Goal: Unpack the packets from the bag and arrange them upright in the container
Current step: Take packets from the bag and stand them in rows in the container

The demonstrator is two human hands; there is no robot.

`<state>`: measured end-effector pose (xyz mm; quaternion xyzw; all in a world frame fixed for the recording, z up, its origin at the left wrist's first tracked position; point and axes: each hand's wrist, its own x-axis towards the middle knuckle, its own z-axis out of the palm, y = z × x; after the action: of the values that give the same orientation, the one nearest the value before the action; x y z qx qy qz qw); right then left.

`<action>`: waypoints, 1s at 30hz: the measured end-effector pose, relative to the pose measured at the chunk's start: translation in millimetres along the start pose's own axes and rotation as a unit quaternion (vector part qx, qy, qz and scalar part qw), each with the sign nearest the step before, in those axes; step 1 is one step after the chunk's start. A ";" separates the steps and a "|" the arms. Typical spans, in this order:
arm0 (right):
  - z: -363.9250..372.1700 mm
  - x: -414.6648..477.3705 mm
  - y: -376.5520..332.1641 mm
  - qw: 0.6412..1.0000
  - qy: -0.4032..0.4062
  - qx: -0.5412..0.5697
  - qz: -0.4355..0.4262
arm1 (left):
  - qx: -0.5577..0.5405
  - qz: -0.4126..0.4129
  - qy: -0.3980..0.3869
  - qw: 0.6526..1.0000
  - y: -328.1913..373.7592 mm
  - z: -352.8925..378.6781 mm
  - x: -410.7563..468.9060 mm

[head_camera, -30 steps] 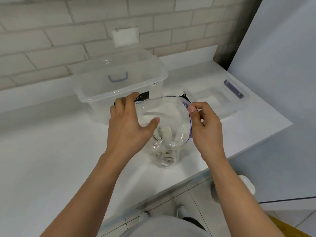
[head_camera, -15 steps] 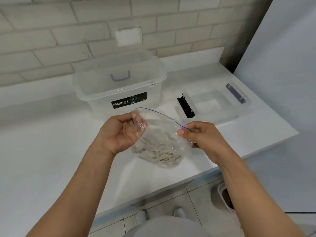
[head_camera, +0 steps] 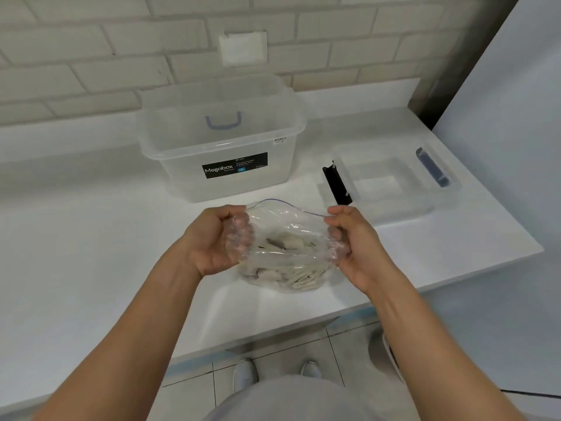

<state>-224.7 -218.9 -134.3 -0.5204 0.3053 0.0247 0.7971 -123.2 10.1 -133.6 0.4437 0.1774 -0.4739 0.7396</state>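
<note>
Because the bag (head_camera: 285, 238) is thin, clear, limp film that gives no support of its own, it is best held at the zip-line rim, which is where the left hand (head_camera: 218, 238) and right hand (head_camera: 349, 238) each pinch it, curled fingers gathering film, just above the counter (head_camera: 91, 253). Its pale flat packets (head_camera: 288, 268), slumped at the bottom, look light and a little slippery, so each likely wants pinching by an edge. Behind stands the open clear container (head_camera: 221, 147), seemingly empty, its lid (head_camera: 391, 183) lying to the right.
</note>
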 end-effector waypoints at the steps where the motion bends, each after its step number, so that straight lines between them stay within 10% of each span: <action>1: -2.1 -1.0 2.3 0.998 -0.011 -0.055 -0.029 | -0.056 -0.007 -0.013 0.998 2.1 -0.5 1.0; 8: -11.9 -5.6 12.9 0.931 -0.108 -0.301 -0.178 | -0.159 0.000 0.020 0.987 8.3 -3.7 11.5; 15: -7.0 5.6 19.8 0.832 -0.092 -0.497 -0.230 | 0.117 0.123 0.072 0.983 7.0 11.0 8.2; 20: 4.4 8.6 21.6 0.822 -0.022 -0.535 -0.193 | 0.395 0.316 0.081 0.859 -7.5 16.5 -1.8; 25: 2.5 11.4 22.5 0.770 -0.002 -0.596 -0.229 | 0.671 0.400 0.086 0.618 -15.2 1.0 0.2; 30: 2.3 13.6 20.9 0.729 -0.024 -0.640 -0.241 | 0.753 0.275 0.176 0.571 -18.1 -4.2 -5.5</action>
<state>-220.1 -211.1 -157.7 -0.9625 0.0624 0.0338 0.2617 -140.8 13.7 -140.9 0.9427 -0.2473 -0.1228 0.1871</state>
